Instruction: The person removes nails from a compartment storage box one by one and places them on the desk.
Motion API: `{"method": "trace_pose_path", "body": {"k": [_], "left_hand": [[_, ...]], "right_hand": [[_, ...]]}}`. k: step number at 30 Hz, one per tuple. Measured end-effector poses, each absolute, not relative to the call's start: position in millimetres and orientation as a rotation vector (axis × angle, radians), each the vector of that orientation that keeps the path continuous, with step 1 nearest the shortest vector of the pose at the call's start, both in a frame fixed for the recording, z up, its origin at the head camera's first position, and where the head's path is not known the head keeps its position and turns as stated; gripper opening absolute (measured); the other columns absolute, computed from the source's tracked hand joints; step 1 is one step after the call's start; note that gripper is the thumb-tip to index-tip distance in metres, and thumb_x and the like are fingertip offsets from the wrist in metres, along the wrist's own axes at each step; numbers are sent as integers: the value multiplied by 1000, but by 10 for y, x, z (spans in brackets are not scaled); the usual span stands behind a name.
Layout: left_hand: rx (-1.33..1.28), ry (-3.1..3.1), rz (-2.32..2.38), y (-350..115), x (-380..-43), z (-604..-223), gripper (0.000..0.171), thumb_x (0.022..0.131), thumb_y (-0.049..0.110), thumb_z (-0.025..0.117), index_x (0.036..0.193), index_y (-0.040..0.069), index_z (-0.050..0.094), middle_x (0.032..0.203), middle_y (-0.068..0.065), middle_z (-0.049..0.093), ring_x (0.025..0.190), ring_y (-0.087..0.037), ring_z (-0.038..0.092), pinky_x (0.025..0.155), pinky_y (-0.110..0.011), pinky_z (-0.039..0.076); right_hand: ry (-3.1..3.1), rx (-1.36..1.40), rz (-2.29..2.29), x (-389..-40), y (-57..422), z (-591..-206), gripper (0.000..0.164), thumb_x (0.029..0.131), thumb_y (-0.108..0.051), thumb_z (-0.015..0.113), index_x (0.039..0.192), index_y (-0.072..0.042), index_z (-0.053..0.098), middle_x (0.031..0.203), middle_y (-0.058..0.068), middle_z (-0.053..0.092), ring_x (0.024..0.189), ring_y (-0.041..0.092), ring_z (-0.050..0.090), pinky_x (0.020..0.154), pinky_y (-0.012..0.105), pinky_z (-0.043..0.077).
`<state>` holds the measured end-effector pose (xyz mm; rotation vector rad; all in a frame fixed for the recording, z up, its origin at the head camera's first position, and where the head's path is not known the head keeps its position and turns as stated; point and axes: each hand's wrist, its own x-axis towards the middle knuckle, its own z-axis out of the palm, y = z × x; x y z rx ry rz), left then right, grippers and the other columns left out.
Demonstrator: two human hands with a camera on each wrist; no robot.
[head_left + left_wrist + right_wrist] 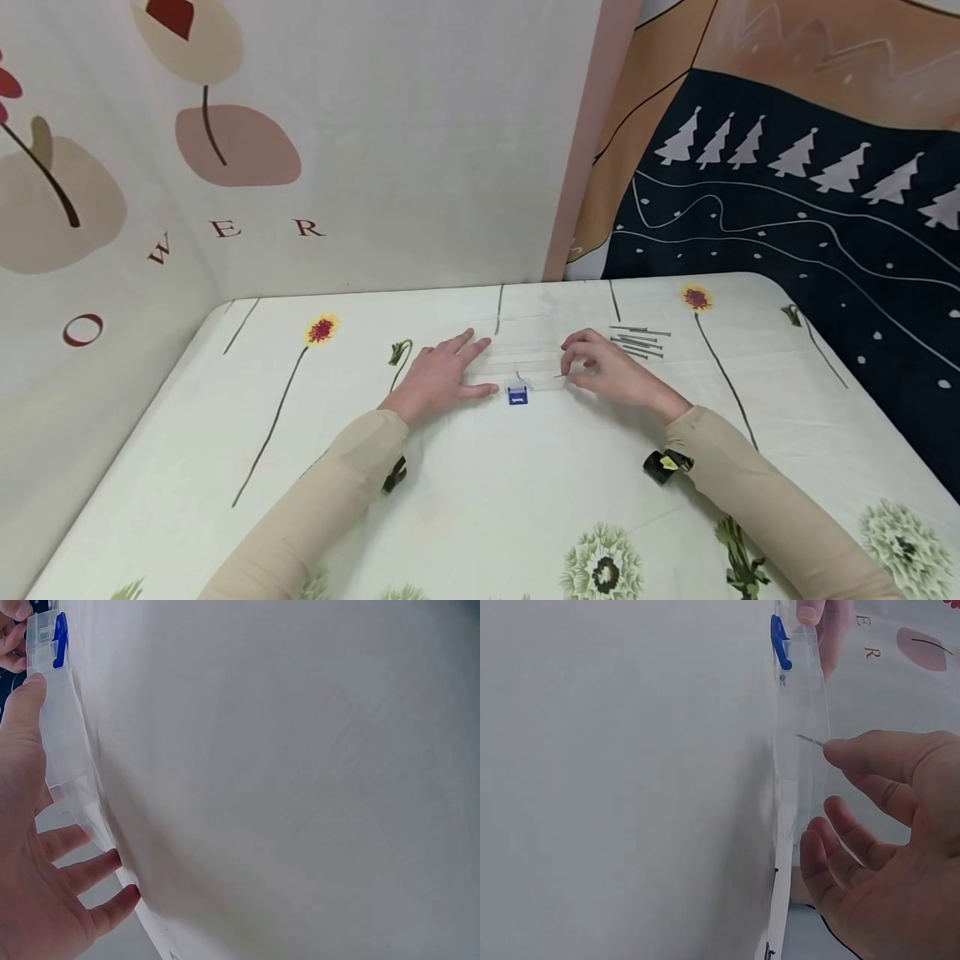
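A clear plastic box [536, 385] with a blue latch [517, 396] at its front lies on the table. My left hand [444, 377] rests at the box's left end, thumb touching the front wall and fingers spread out straight. At the right end my right hand [609, 371] pinches a thin metal nail [811, 740] between thumb and forefinger, its bare end pointing over the box. In the right wrist view the other fingers curl loosely, holding nothing. Just behind the latch shows a small grey thing, too small to tell. The box's clear walls are hard to make out.
Several loose nails [637, 342] lie in a pile on the table, right of the box and beyond my right hand. A flower-printed cloth [465, 517] covers the table. Printed curtains [435, 150] hang behind its back edge and along the sides.
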<state>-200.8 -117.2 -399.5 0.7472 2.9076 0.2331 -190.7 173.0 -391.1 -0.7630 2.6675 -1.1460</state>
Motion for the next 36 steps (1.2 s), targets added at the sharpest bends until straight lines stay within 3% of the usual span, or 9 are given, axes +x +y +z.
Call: {"method": "trace_pose_path", "body": {"k": [12, 23, 36], "left_hand": [[755, 2916, 244, -1178, -2000, -3996, 82, 87, 64, 56, 152, 18, 34, 155, -14, 27, 133, -37, 38, 103, -57, 34], [758, 2919, 242, -1175, -1992, -3977, 82, 87, 64, 56, 152, 19, 34, 155, -14, 27, 134, -36, 38, 103, -56, 34], [762, 2918, 238, -1177, -2004, -3994, 82, 87, 65, 56, 152, 20, 34, 155, -14, 28, 133, -35, 39, 101, -54, 36]], "right_hand": [[2705, -718, -1264, -1971, 1885, -3865, 8, 89, 3, 63, 87, -5, 64, 105, 9, 59, 104, 26, 51, 90, 47, 46], [2763, -670, -1199, -2047, 2077, -3885, 12, 86, 7, 62, 86, -4, 66, 104, 14, 62, 108, 35, 52, 96, 53, 42], [2820, -729, -1091, -2150, 2192, -3956, 9, 83, 5, 67, 82, -4, 68, 88, 8, 64, 88, 27, 54, 82, 43, 43]]}}
